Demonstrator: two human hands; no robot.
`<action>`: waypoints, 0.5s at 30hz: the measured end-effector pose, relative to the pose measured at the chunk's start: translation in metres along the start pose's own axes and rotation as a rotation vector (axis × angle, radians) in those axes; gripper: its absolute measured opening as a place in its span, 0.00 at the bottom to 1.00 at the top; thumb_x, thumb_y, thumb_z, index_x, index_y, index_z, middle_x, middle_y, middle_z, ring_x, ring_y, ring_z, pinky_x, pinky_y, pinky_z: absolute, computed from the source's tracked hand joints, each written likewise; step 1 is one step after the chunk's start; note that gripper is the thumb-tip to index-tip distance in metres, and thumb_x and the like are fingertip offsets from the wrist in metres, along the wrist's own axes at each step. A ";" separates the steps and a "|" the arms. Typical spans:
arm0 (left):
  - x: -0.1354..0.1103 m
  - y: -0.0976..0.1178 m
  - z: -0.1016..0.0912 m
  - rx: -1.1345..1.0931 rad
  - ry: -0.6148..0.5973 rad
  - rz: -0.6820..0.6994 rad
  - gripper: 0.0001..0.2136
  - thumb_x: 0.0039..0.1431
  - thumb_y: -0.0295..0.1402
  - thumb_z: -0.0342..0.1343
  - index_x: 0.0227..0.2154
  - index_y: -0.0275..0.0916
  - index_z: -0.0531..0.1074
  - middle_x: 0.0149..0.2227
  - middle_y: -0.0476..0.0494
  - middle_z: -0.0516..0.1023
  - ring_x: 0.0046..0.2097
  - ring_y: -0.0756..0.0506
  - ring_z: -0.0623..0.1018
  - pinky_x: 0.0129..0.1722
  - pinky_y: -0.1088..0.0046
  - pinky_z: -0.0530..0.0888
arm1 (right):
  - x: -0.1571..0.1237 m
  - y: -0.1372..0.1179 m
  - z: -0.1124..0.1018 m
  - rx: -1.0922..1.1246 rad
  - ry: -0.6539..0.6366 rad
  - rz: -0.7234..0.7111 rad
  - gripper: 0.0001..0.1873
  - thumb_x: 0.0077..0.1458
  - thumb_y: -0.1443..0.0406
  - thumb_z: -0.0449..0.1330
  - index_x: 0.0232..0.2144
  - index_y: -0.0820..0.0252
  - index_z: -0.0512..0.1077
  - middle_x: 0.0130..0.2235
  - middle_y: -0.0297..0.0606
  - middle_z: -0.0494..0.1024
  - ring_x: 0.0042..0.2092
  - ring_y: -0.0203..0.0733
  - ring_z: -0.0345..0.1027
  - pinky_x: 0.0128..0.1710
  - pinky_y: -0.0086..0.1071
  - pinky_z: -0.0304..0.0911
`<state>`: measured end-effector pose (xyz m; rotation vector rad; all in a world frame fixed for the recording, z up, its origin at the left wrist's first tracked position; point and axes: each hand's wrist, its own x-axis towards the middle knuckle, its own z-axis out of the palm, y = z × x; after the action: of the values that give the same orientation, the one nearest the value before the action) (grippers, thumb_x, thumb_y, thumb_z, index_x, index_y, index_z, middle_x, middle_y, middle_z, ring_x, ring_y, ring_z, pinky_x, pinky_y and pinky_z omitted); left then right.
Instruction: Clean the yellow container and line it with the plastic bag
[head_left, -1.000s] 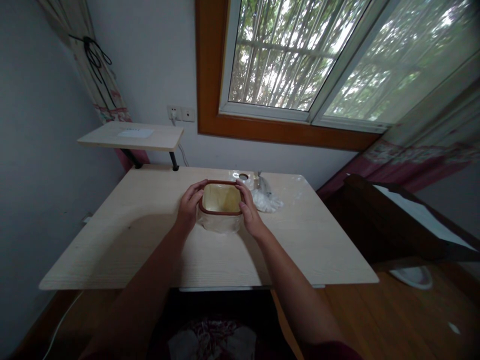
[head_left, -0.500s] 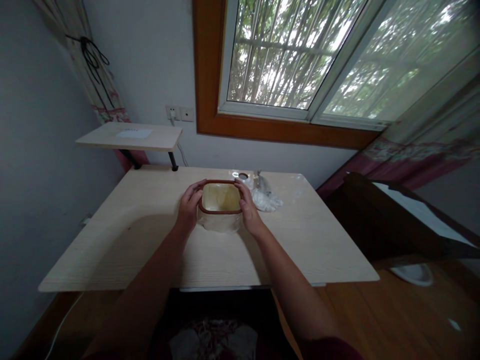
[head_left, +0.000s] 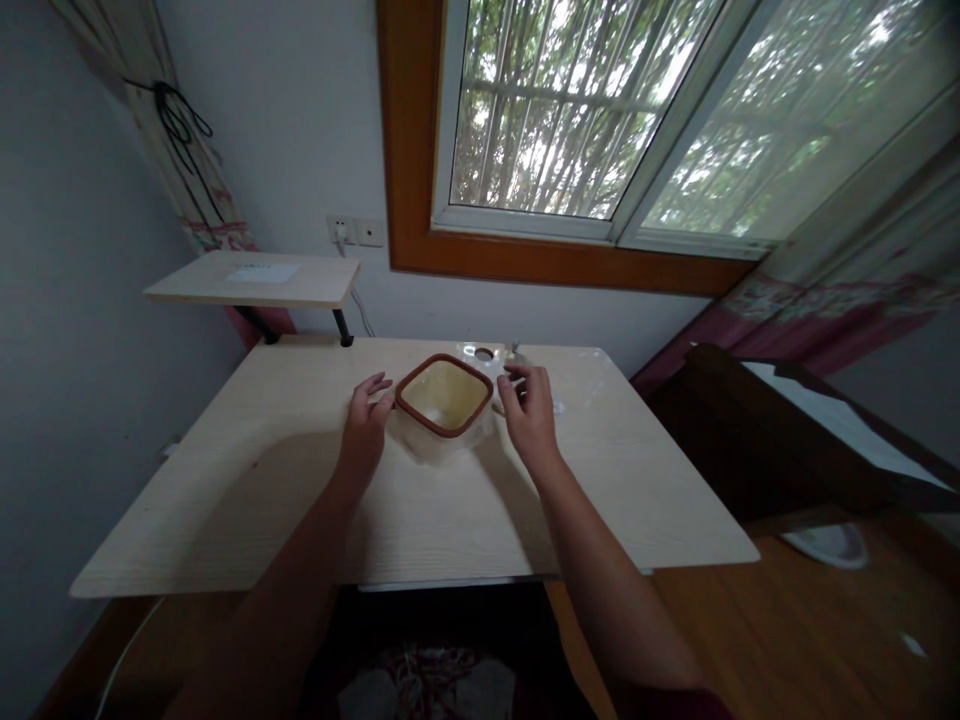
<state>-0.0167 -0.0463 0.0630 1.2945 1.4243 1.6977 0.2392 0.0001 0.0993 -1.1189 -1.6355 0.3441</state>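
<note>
A clear food container (head_left: 444, 428) with a brown rim sits on the light wooden table, turned so its corners point left, right, front and back. Its inside looks yellowish. My left hand (head_left: 366, 420) is at the left corner, fingers apart, its thumb tip close to the rim; whether it touches cannot be made out. On the other side, my right hand (head_left: 531, 408) is just off the right corner, with its thumb and fingers apart and loosely bent. Behind that hand, a crumpled clear plastic bag (head_left: 558, 407) is mostly hidden.
The table (head_left: 442, 530) has a round cable hole (head_left: 484, 354) at its back edge. A raised shelf (head_left: 315, 283) with a white paper (head_left: 262, 273) stands at the back left. To the right is a dark piece of furniture (head_left: 750, 440). Window and wall lie behind.
The container has turned from square-on to cornerwise. My hands have come away from its sides and moved farther apart, the right one now covering most of the plastic bag.
</note>
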 end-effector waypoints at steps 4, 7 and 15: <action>0.006 0.010 -0.012 -0.010 -0.111 -0.115 0.20 0.64 0.45 0.51 0.52 0.38 0.71 0.47 0.37 0.79 0.35 0.45 0.81 0.42 0.60 0.80 | -0.014 -0.006 -0.012 0.057 -0.251 -0.005 0.25 0.65 0.48 0.55 0.59 0.51 0.66 0.51 0.46 0.71 0.42 0.47 0.70 0.40 0.45 0.73; 0.012 0.018 -0.015 -0.030 -0.192 -0.157 0.21 0.63 0.47 0.53 0.50 0.37 0.74 0.45 0.38 0.80 0.37 0.44 0.81 0.44 0.60 0.79 | -0.019 -0.005 -0.017 0.115 -0.407 -0.031 0.30 0.65 0.48 0.55 0.65 0.47 0.60 0.59 0.48 0.68 0.49 0.51 0.70 0.44 0.47 0.75; 0.016 0.015 -0.014 0.023 -0.212 -0.064 0.22 0.63 0.48 0.54 0.53 0.39 0.74 0.58 0.34 0.73 0.55 0.37 0.78 0.55 0.54 0.76 | -0.016 -0.004 -0.012 0.286 -0.643 -0.029 0.48 0.57 0.48 0.65 0.71 0.38 0.45 0.73 0.42 0.46 0.68 0.58 0.55 0.58 0.56 0.68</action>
<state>-0.0337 -0.0419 0.0823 1.3815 1.3489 1.4590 0.2469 -0.0186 0.0970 -0.8034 -2.0668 0.9619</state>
